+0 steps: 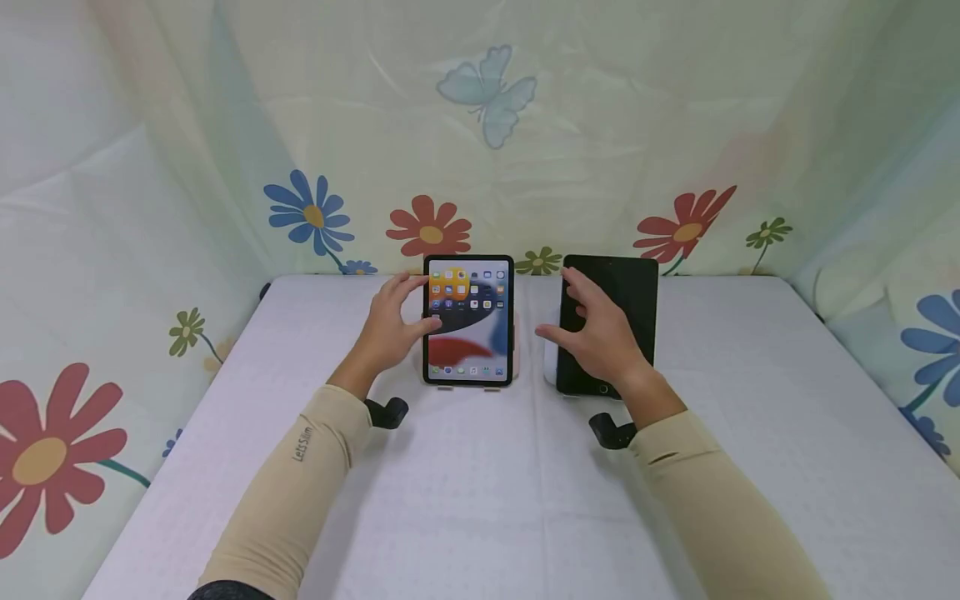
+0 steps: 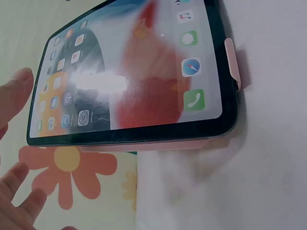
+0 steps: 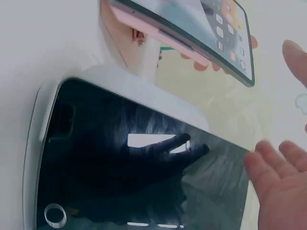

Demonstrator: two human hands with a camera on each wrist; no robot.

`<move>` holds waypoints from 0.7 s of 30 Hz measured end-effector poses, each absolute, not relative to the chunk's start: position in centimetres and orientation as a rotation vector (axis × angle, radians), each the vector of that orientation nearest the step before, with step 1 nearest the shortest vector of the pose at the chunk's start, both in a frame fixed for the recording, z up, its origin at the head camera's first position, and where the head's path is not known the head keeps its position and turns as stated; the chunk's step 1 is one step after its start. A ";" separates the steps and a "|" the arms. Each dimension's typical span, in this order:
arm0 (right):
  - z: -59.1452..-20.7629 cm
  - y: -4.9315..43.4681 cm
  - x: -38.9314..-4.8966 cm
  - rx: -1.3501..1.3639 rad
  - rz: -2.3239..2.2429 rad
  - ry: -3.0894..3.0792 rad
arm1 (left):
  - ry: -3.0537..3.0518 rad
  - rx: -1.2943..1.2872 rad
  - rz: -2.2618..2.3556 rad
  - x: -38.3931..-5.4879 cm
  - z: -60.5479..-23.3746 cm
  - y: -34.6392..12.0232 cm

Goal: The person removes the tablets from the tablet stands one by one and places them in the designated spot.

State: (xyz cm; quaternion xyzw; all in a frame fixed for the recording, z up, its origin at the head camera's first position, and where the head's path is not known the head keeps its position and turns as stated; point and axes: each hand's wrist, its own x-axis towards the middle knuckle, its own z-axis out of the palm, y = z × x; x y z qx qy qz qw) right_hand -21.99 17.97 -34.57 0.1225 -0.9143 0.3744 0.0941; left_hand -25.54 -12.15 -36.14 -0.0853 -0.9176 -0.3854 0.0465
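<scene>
Two tablets stand upright side by side. The left tablet [image 1: 468, 333] has a lit home screen with app icons and leans on a pink stand [image 2: 232, 64]. My left hand [image 1: 386, 325] is at its left edge, thumb and fingers spread apart; in the left wrist view they look clear of the tablet. On a white stand [image 3: 153, 98] leans the right tablet [image 1: 637, 300], its screen dark with a round home button. My right hand [image 1: 600, 333] hovers before this screen, fingers extended and thumb pointing left. Whether a fingertip touches its edge is unclear in the right wrist view.
A white cloth covers the table [image 1: 480, 500]. Behind it hangs a curtain [image 1: 600, 125] printed with flowers and a butterfly. Black wrist mounts [image 1: 388, 413] project inward from both wrists. A narrow gap separates the two tablets.
</scene>
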 end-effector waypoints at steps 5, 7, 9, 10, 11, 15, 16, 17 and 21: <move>-34.9 17.1 -22.4 0.348 1.336 -2.656 | -2.766 -0.224 -1.337 -25.9 -36.3 -12.3; -35.0 16.7 -22.6 0.347 1.399 -2.636 | -2.757 -0.214 -1.394 -26.0 -36.3 -12.3; -35.1 16.4 -22.9 0.355 1.448 -2.616 | -2.748 -0.200 -1.440 -26.1 -36.4 -12.3; -35.2 16.2 -23.0 0.359 1.469 -2.608 | -2.744 -0.193 -1.458 -26.2 -36.4 -12.3; -35.2 16.0 -23.1 0.360 1.490 -2.602 | -2.742 -0.187 -1.473 -26.2 -36.4 -12.3; -35.4 15.2 -23.7 0.351 1.554 -2.588 | -2.740 -0.164 -1.524 -26.5 -36.4 -12.1; -35.4 15.0 -23.9 0.348 1.567 -2.587 | -2.737 -0.157 -1.540 -26.6 -36.4 -12.0; -35.5 14.8 -24.0 0.344 1.580 -2.586 | -2.733 -0.153 -1.560 -26.7 -36.4 -12.0; -35.6 13.9 -24.6 0.327 1.623 -2.610 | -2.719 -0.130 -1.643 -27.1 -36.5 -11.6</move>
